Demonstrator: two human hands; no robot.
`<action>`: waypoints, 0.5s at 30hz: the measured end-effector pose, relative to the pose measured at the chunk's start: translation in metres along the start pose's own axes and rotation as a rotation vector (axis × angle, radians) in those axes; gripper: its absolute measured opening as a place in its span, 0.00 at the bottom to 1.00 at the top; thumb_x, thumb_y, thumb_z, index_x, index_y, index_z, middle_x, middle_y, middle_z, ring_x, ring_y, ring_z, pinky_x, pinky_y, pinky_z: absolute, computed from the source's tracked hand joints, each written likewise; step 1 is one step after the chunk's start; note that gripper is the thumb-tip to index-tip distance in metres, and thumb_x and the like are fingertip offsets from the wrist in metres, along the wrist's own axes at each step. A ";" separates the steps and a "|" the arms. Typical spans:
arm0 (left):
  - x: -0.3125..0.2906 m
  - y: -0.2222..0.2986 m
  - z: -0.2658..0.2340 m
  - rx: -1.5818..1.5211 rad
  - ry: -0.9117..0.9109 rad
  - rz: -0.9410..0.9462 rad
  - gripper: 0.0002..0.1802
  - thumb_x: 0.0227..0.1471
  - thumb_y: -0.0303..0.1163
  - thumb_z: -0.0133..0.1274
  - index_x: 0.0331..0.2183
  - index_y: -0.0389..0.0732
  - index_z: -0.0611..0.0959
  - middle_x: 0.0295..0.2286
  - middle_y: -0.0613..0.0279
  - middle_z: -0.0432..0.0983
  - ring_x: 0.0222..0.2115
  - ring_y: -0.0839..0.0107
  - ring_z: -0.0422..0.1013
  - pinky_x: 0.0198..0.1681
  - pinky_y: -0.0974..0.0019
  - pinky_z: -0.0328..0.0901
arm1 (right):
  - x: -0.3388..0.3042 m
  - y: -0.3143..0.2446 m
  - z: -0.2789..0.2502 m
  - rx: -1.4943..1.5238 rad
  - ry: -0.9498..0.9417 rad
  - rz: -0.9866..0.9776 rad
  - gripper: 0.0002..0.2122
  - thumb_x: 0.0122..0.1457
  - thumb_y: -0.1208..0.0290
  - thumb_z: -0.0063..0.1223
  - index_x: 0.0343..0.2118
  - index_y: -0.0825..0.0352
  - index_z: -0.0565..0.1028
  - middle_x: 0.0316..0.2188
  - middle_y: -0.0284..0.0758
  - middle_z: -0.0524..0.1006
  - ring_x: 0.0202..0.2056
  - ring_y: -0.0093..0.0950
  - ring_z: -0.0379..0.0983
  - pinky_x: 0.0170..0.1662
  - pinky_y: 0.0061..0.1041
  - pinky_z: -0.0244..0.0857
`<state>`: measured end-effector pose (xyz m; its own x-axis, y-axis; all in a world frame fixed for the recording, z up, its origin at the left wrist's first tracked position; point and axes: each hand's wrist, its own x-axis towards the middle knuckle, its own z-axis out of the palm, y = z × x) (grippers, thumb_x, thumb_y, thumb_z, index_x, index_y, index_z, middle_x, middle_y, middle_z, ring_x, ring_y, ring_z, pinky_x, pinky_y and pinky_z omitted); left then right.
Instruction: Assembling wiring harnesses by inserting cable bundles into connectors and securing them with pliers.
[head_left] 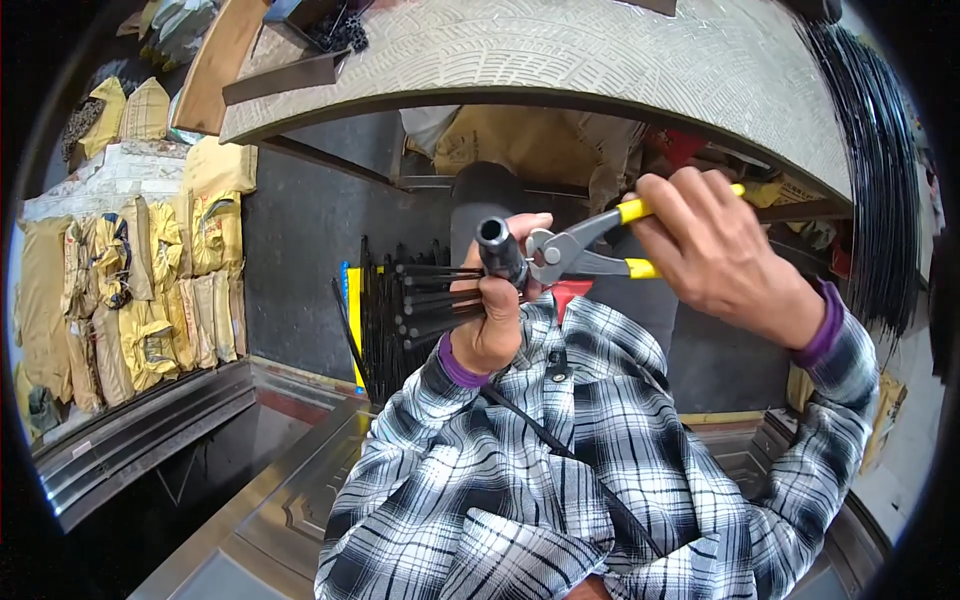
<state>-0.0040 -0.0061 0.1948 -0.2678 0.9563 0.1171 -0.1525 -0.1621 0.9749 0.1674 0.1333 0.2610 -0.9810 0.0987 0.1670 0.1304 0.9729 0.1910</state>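
My left hand (488, 325) is closed around a black tube (503, 262), whose hollow end points up. Several thin black rods (430, 300) with rounded tips stick out to the left from the same grip; whether they are fixed to the tube I cannot tell. In my right hand (712, 245) are yellow-handled pliers (592, 243), the fingers wrapped over the grips. The handles are spread apart. Beside the tube, close to my left fingers, lies the jaw end of the pliers; what sits between the jaws is too small to make out.
A pale textured work table (560, 75) curves across the far side, bearing a dark metal bar (280, 80). Long black rods (875, 160) hang over its right end. More black rods (395, 315) stand upright left of me. Wrapped yellow-brown packages (155, 310) are stacked at far left.
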 end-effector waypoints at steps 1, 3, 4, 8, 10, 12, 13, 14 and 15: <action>0.000 0.000 -0.001 0.048 0.022 -0.001 0.42 0.48 0.64 0.33 0.45 0.33 0.68 0.26 0.68 0.66 0.22 0.83 0.58 0.26 0.78 0.56 | 0.003 -0.002 0.005 0.133 0.000 -0.013 0.11 0.42 0.73 0.48 0.29 0.72 0.72 0.31 0.36 0.65 0.31 0.28 0.63 0.32 0.25 0.58; 0.002 -0.001 -0.002 0.145 0.071 0.000 0.45 0.46 0.68 0.29 0.43 0.32 0.68 0.22 0.67 0.65 0.19 0.82 0.60 0.24 0.78 0.57 | 0.001 -0.011 0.025 0.197 0.105 0.035 0.09 0.42 0.73 0.47 0.27 0.71 0.71 0.29 0.37 0.64 0.30 0.28 0.62 0.30 0.24 0.58; 0.001 0.000 -0.004 0.149 0.055 -0.026 0.47 0.45 0.70 0.28 0.43 0.33 0.69 0.22 0.67 0.65 0.20 0.82 0.60 0.24 0.78 0.57 | -0.001 -0.015 0.025 0.236 0.085 0.054 0.09 0.43 0.73 0.47 0.28 0.70 0.71 0.31 0.37 0.65 0.31 0.29 0.63 0.31 0.25 0.59; 0.005 -0.003 -0.014 0.008 -0.053 -0.046 0.46 0.44 0.69 0.33 0.44 0.34 0.71 0.22 0.69 0.66 0.21 0.83 0.59 0.25 0.77 0.55 | 0.003 -0.009 0.016 0.564 0.061 0.070 0.14 0.38 0.83 0.49 0.32 0.72 0.68 0.36 0.42 0.66 0.35 0.36 0.65 0.37 0.31 0.60; 0.006 -0.006 -0.021 -0.021 -0.104 -0.060 0.47 0.44 0.70 0.33 0.44 0.34 0.71 0.22 0.68 0.66 0.21 0.82 0.60 0.25 0.76 0.55 | -0.001 0.002 0.009 0.902 -0.097 0.070 0.14 0.37 0.83 0.49 0.32 0.71 0.67 0.36 0.42 0.66 0.35 0.37 0.65 0.37 0.32 0.60; 0.009 -0.007 -0.021 -0.069 -0.205 0.010 0.42 0.48 0.66 0.32 0.39 0.31 0.70 0.20 0.63 0.65 0.20 0.78 0.60 0.26 0.73 0.58 | -0.008 0.014 0.011 1.326 -0.344 0.029 0.14 0.37 0.83 0.49 0.31 0.69 0.64 0.35 0.42 0.66 0.34 0.36 0.66 0.36 0.32 0.60; 0.011 -0.009 -0.022 -0.071 -0.210 0.006 0.42 0.48 0.66 0.32 0.39 0.31 0.70 0.20 0.63 0.65 0.20 0.78 0.60 0.26 0.73 0.58 | -0.007 0.016 0.008 1.329 -0.343 0.035 0.14 0.37 0.83 0.49 0.31 0.69 0.64 0.35 0.42 0.66 0.34 0.36 0.66 0.36 0.32 0.60; 0.014 -0.011 -0.022 -0.107 -0.268 0.049 0.40 0.48 0.65 0.32 0.37 0.32 0.70 0.19 0.63 0.64 0.20 0.77 0.59 0.26 0.73 0.57 | -0.007 0.019 0.002 1.393 -0.437 0.076 0.13 0.38 0.83 0.49 0.30 0.69 0.64 0.35 0.42 0.66 0.33 0.35 0.66 0.34 0.31 0.61; 0.015 -0.012 -0.022 -0.143 -0.326 0.093 0.38 0.49 0.64 0.33 0.36 0.33 0.69 0.18 0.63 0.63 0.19 0.76 0.58 0.25 0.72 0.57 | -0.006 0.020 -0.001 1.455 -0.532 0.116 0.13 0.39 0.83 0.49 0.30 0.69 0.64 0.34 0.42 0.66 0.31 0.34 0.67 0.33 0.31 0.61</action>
<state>-0.0269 0.0048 0.1808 0.0269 0.9594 0.2808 -0.2796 -0.2625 0.9235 0.1765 0.1523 0.2649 -0.9529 -0.0614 -0.2971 0.2691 0.2809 -0.9212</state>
